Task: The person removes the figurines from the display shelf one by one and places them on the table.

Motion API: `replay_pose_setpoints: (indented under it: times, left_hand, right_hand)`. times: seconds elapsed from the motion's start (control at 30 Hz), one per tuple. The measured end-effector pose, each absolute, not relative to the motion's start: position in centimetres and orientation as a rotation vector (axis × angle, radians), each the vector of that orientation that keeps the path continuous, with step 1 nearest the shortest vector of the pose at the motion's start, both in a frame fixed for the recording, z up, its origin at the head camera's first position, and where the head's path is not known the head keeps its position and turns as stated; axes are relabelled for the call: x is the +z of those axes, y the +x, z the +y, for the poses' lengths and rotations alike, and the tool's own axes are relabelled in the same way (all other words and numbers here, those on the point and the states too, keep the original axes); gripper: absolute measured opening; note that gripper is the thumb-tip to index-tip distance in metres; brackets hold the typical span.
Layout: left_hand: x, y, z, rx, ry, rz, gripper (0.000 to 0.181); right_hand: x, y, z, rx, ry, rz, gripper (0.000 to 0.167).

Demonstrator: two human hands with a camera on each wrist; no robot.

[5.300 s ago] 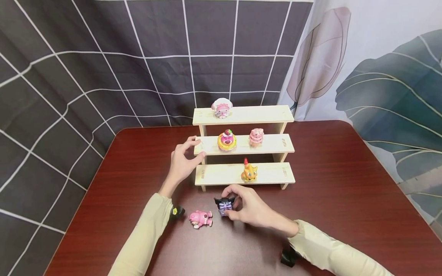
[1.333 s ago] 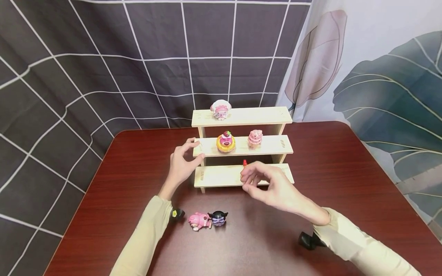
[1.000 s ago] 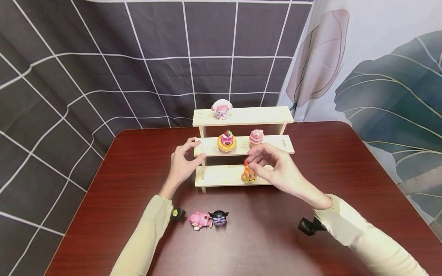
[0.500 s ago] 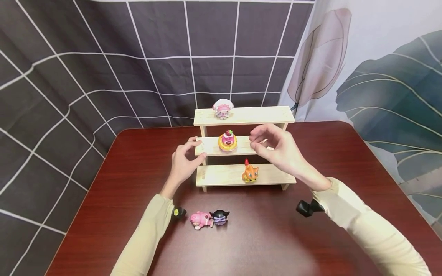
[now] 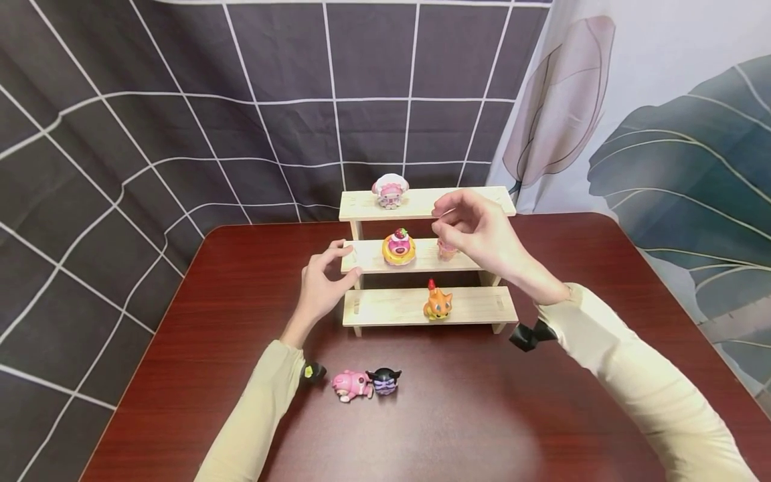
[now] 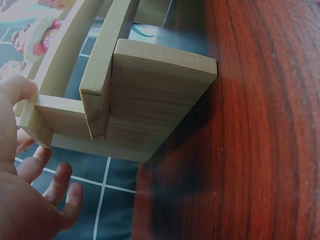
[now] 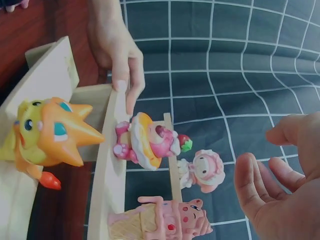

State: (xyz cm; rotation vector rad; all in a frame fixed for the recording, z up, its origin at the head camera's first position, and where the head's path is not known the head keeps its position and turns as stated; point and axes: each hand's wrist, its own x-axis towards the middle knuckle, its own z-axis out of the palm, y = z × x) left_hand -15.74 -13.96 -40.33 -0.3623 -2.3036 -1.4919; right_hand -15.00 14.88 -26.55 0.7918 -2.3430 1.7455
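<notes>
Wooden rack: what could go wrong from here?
The right hand hovers above the ice-cream figure and could knock it over.
The left hand pinches the left end of the middle shelf; a tug might jolt the doughnut figure.
The orange figure sits near the front edge of the bottom shelf; a bump might tip it off.

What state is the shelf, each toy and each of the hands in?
Shelf: standing on the table
Left hand: holding the middle tier
Right hand: raised, holding nothing
Hatted toy: upright, top tier
Ring toy: upright, middle tier
Ice-cream toy: upright, middle tier
Cat toy: upright, bottom tier
Pink toy: lying on the table
Black toy: on the table, posture unclear
</notes>
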Motion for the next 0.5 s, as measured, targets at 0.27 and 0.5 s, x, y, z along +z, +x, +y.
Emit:
replay_pose_setpoints:
  times: [0.27,0.5]
  left_hand:
    - [-40.3,-15.8,-13.9,-1.499,-0.367,-2.29,0.042]
    - [-40.3,-15.7,-13.9,-1.497,-0.364,-2.298,0.042]
  right_hand:
    - [-25.8,-16.5,14.6,1.664,0.759,-2.359,0.026]
    - [-25.1,-17.7,14.2,1.617,0.734,-2.418,0.026]
